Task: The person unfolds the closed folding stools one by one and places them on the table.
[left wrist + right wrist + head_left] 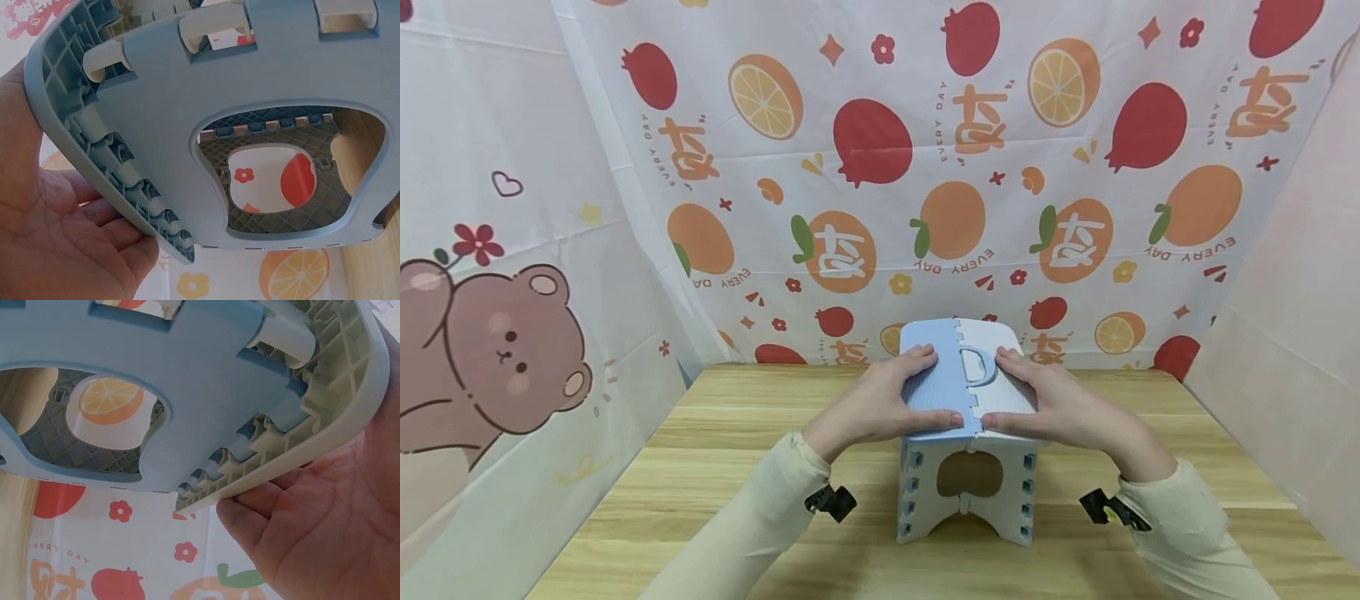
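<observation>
A folding step stool (967,492) stands upright and unfolded on the wooden table, with a half-blue, half-white top and a blue carry handle in the middle. On the blue half of the top rests my left hand (887,398), its thumb and fingers spread over the surface. My right hand (1058,402) lies likewise on the white half. Both thumbs point inward along the near edge. From the left wrist view, the blue panel's ribbed underside (65,75) shows beside the palm. The white panel's rim (356,406) runs along the right palm in the right wrist view.
The light wood table (760,467) extends around the stool. Behind it hangs a white curtain (880,50) printed with fruit. A bear-print curtain (512,350) flanks the left side, and a pale one (1292,275) the right. Black wrist straps (831,502) sit on both wrists.
</observation>
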`<state>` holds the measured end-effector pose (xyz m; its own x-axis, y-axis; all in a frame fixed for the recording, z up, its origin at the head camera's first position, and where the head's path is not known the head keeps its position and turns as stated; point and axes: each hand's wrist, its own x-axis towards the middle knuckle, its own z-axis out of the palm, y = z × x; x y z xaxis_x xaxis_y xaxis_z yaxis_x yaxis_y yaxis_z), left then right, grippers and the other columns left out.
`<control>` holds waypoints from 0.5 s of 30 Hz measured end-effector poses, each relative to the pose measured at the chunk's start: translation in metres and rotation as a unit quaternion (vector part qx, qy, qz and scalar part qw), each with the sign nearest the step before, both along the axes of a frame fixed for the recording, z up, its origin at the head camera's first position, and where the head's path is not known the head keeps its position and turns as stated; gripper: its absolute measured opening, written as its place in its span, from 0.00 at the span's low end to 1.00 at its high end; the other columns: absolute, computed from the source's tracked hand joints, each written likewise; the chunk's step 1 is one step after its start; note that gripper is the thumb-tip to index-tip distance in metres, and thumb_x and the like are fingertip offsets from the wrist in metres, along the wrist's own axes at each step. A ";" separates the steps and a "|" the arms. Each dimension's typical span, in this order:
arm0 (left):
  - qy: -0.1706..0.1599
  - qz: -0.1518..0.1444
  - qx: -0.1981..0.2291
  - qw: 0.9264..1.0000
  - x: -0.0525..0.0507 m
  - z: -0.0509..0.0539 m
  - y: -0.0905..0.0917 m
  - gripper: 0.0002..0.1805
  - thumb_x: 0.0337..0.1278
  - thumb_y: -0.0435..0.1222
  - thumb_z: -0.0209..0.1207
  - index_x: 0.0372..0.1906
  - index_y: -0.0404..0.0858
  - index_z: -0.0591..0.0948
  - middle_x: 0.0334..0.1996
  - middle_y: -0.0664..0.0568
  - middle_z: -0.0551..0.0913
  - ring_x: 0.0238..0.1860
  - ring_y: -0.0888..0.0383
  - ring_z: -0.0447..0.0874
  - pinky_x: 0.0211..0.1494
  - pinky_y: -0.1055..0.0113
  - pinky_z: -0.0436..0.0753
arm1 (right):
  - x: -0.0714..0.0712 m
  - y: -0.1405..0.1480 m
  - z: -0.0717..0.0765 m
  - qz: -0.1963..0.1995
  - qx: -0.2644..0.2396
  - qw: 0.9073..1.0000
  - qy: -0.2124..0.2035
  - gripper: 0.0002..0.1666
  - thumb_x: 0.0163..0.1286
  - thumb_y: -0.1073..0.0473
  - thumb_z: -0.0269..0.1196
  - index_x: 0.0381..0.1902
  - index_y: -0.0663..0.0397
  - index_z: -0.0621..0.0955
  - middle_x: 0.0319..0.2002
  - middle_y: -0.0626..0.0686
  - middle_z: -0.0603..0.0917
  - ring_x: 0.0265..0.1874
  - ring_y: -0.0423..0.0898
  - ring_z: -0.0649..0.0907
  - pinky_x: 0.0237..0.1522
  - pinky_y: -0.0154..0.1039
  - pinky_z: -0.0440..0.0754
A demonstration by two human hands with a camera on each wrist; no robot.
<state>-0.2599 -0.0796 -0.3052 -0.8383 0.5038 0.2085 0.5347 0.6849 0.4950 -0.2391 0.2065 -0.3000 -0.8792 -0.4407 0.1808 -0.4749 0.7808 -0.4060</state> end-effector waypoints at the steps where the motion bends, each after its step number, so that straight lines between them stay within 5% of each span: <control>1: 0.000 0.000 0.000 1.000 0.001 0.000 0.000 0.55 0.54 0.65 0.73 0.82 0.45 0.69 0.85 0.52 0.63 0.86 0.49 0.59 0.85 0.45 0.65 | 0.001 0.000 0.000 0.003 0.001 1.000 0.004 0.62 0.67 0.28 0.71 0.84 0.59 0.64 0.83 0.62 0.64 0.81 0.66 0.68 0.73 0.68 0.73; 8: 0.006 -0.012 0.007 1.000 0.006 -0.001 -0.001 0.54 0.57 0.64 0.73 0.82 0.42 0.70 0.85 0.50 0.64 0.86 0.49 0.60 0.85 0.46 0.65 | 0.009 0.003 -0.001 0.005 -0.003 1.000 0.012 0.62 0.68 0.27 0.70 0.84 0.59 0.64 0.83 0.62 0.66 0.81 0.64 0.69 0.75 0.67 0.72; 15: 0.022 0.001 0.058 0.998 0.001 -0.012 -0.027 0.41 0.74 0.57 0.63 0.81 0.40 0.69 0.84 0.45 0.65 0.86 0.44 0.60 0.85 0.42 0.63 | 0.005 0.022 -0.007 -0.027 -0.047 0.997 0.048 0.52 0.73 0.36 0.70 0.81 0.60 0.69 0.80 0.64 0.70 0.80 0.67 0.69 0.73 0.72 0.72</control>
